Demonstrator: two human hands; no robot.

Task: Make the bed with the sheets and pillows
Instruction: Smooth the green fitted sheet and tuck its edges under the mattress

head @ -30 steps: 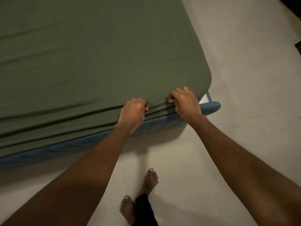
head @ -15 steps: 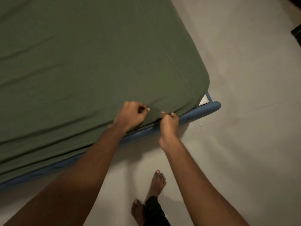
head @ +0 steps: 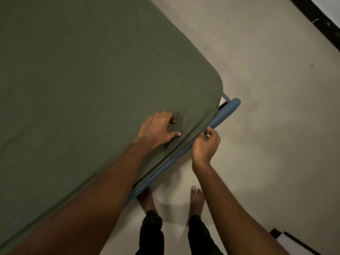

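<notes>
A dark green sheet [head: 88, 85] covers the mattress and wraps over its near corner. Under it runs the blue bed frame [head: 223, 115], with a bit of white mattress showing at the corner. My left hand [head: 159, 128] rests on top of the sheet near the edge, fingers curled and bunching the fabric, thumb stretched out. My right hand [head: 207, 144] is beside the bed edge, just off the frame, its fingertips pinching the hanging edge of the sheet at the frame. No pillows are in view.
Pale tiled floor [head: 266, 89] spreads to the right of the bed. My bare feet [head: 196, 199] stand close to the frame. A dark skirting strip [head: 316, 21] crosses the top right; a dark-edged white object [head: 290, 242] lies at the bottom right.
My left hand has moved up from the sheet's side edge onto the top of the mattress. My right hand has dropped off the top to the sheet's lower edge by the frame. I have stepped closer.
</notes>
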